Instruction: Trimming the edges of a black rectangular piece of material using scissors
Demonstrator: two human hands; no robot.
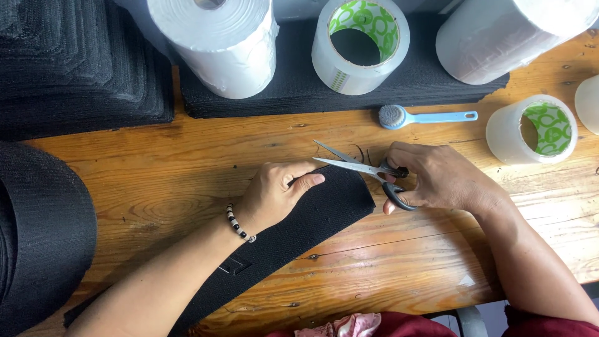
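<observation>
Left hand [274, 195] lay palm-down on a black mesh strip [293, 231], fingers curled and thumb stretched along its upper edge, pinning it to the wooden table [387, 268]. A beaded bracelet [239, 223] sat on that wrist. Right hand [437, 178] was closed through the black loops of a pair of scissors [362, 167]; blades stood parted, tips pointing toward the left hand, just above the strip's rounded end. That end sat between the two hands; the rest of the strip ran down and away under the left forearm.

Beyond the right hand, near it: a light blue brush [424, 117] lying flat, and a roll of clear tape [533, 129] further to the right. Beyond the left hand, well apart: a stack of black mesh sheets [299, 87] carrying a white roll [215, 43] and a second tape roll [360, 43]. A large black mesh roll [37, 231] stood far outside the left arm.
</observation>
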